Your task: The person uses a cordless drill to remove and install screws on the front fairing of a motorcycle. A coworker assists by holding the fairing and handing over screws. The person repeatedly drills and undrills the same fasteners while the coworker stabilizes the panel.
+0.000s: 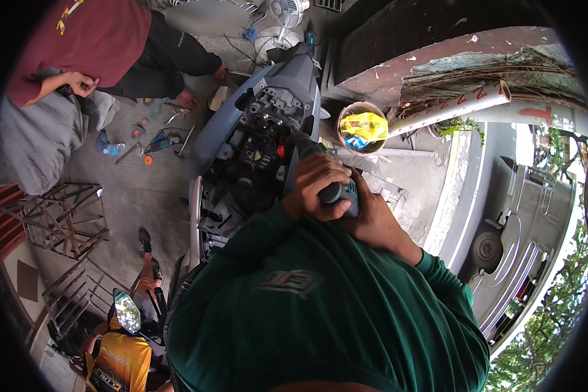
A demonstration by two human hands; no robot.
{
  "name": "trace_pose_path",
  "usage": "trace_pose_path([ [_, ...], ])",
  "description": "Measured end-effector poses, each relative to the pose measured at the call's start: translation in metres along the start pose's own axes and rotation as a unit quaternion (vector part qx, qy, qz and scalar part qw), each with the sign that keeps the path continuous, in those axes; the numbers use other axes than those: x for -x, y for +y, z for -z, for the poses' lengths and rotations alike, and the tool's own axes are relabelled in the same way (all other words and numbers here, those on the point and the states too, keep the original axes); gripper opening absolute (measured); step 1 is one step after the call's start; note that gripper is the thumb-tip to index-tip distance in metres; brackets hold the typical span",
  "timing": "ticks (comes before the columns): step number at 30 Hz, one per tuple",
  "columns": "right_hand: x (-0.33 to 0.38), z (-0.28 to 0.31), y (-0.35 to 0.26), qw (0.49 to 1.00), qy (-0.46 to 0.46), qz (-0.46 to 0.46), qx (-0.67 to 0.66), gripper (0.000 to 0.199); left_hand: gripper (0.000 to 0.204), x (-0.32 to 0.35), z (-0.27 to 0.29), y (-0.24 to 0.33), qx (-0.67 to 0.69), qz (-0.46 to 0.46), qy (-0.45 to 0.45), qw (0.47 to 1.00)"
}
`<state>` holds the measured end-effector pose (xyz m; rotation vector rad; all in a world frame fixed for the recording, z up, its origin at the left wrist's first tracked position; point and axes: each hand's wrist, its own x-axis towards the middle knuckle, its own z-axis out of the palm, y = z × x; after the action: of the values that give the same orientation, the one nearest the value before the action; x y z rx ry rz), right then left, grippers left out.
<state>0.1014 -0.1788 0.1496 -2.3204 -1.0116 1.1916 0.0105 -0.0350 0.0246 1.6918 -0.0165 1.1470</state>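
Note:
A cordless drill [351, 195], dark with teal parts, is held close in front of my green-sleeved chest. My left hand [317, 179] wraps over its body, fingers closed. Round its rear and grip, my right hand [375, 219] is closed, partly hiding it. The drill's dark front end reaches toward the right side of a grey-blue scooter [284, 81]. Whether its tip touches the scooter is hidden. The scooter's seat area is open, baring the dark engine bay [251, 160] with a small red part beside the drill.
A bucket [343, 134] holding yellow and blue plastic stands right of the scooter, near a long white tube [451, 110]. Tools and a bottle [111, 149] lie on the left floor. A person in maroon [98, 46] sits far left; another in yellow [121, 362] is near left.

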Motion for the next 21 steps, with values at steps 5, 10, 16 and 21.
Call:
trace_pose_path([
  [5,-0.003,0.002,-0.014,0.999,-0.038,-0.003,0.005,0.102,0.040,0.004,0.010,0.005,0.029,0.025,0.010,0.999],
  [10,-0.015,-0.001,-0.028,0.996,-0.087,0.004,0.025,0.104,0.033,0.008,0.035,0.012,0.016,0.026,-0.007,1.000],
  [16,-0.016,-0.008,-0.036,0.998,-0.052,0.014,0.043,0.106,0.028,0.014,0.030,0.009,0.036,0.044,0.038,0.998],
  [21,-0.020,-0.007,-0.037,0.997,-0.070,-0.007,0.030,0.106,0.028,0.016,0.036,0.008,0.030,0.046,0.026,0.998],
])
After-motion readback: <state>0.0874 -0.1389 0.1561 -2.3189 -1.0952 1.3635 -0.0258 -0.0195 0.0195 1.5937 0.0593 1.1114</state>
